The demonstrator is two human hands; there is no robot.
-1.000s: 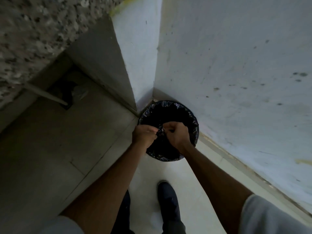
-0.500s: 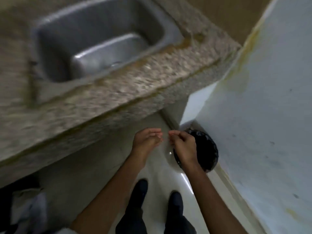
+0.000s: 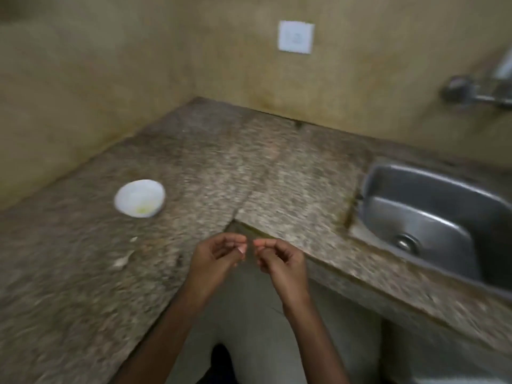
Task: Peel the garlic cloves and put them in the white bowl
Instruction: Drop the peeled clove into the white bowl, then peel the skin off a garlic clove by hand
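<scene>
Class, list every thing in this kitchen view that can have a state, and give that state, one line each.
white bowl: upright on the granite counter, yellowish trace inside
steel sink: drain uncovered, no dishes seen
pale scraps: lying loose on the counter
left hand: fingers curled, nothing visibly held, blurred
right hand: fingers curled, nothing visibly held, blurred
wall tap: blurred, flow cannot be told

**Stone, steel and paint**

The worktop (image 3: 249,173) looks like speckled, polished granite. At right, the sink (image 3: 432,217) is dull brushed metal. The white bowl (image 3: 140,198) at left looks smooth and glossy. The wall (image 3: 110,65) is matt, stained paint.
</scene>
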